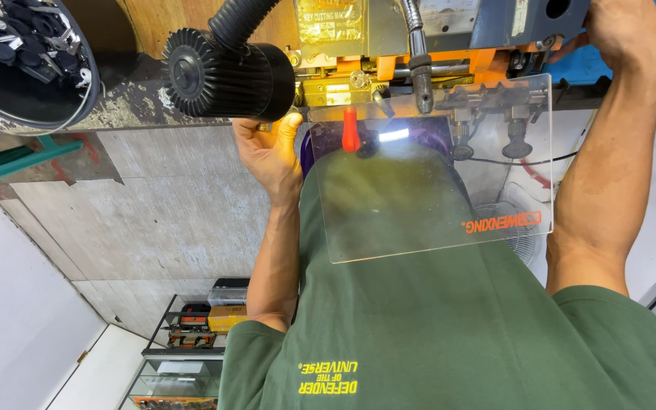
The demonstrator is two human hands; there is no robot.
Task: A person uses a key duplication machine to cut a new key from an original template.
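The clear plastic shield (434, 175) blocks the way to the machine's clamps (487, 114). The big black motor (225, 72) sits close on one side. There is room under the shield's edges.

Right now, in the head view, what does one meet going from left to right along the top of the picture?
Round tray of keys → black ribbed motor → left hand → red handle → clear plastic shield → right hand.

tray: round black tray (77, 64) of keys, upper left
rail: teal metal rail (9, 161) under it
shelf: glass-fronted shelf unit (184, 353) with boxes, lower middle
fan: white fan (521, 235), right
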